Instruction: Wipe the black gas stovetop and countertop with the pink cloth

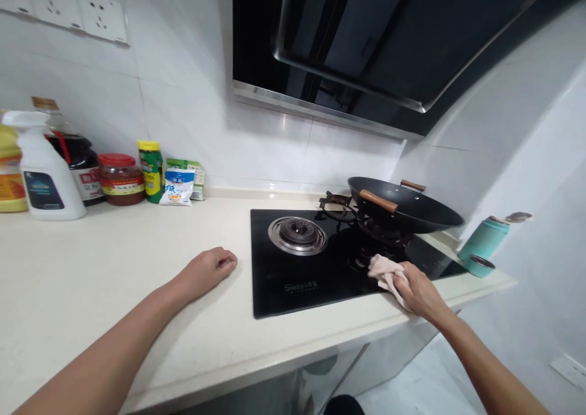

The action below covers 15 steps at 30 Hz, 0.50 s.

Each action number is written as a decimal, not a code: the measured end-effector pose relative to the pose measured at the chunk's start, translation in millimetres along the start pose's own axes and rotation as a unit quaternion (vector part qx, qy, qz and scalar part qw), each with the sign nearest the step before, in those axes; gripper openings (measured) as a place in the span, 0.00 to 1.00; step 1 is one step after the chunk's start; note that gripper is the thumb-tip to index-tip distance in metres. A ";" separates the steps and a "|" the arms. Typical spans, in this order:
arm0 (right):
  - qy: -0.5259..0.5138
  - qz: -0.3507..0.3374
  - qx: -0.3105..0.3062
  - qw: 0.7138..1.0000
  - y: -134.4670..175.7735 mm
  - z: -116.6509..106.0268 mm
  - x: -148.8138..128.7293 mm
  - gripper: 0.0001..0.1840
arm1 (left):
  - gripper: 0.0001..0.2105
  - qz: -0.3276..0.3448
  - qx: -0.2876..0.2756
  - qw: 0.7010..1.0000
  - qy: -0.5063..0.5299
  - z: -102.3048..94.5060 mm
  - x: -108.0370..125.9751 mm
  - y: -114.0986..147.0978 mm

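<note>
My right hand is closed around a crumpled pale pink cloth, held over the front edge of the black glass gas hob, close to its control knobs. To the left of the hob, my left hand rests on the cream countertop with its fingers curled; the inside of that hand is mostly hidden. An uncovered burner shows on the hob's left side. On the right burner sits a black wok with wooden handles.
A black range hood overhangs the hob. Along the wall at left stand a white spray bottle, a dark sauce bottle, a red-lidded jar, a green shaker and a seasoning packet. A teal flask stands at right.
</note>
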State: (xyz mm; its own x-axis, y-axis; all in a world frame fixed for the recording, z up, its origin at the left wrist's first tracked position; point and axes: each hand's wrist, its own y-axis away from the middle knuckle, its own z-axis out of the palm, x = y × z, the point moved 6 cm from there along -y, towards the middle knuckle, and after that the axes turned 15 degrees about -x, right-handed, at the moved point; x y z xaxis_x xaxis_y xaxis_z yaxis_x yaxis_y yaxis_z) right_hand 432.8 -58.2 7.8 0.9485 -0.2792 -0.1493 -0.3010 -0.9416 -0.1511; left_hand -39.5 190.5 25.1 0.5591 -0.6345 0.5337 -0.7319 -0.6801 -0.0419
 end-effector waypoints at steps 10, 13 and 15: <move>-0.140 0.150 0.163 0.965 1.5 -64.5 98.9 0.24 | 0.19 -0.009 -0.002 1.000 -0.011 -1.3 1.0 0.2; -0.087 0.183 0.123 0.971 -18.9 -59.2 113.2 0.28 | 0.19 -0.008 -0.009 1.000 -0.011 -0.9 0.8 -0.6; -0.056 0.187 0.059 0.979 -31.8 -43.8 116.2 0.29 | 0.20 -0.010 -0.012 1.000 -0.014 -0.7 0.1 -1.7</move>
State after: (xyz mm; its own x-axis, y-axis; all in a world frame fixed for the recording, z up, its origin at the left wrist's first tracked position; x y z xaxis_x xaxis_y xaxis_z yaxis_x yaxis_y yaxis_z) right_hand 556.9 -68.9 38.1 0.7549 -0.5717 -0.3215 -0.6410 -0.7469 -0.1769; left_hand -38.5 191.9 25.8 0.5838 -0.6314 0.5105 -0.7294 -0.6840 -0.0119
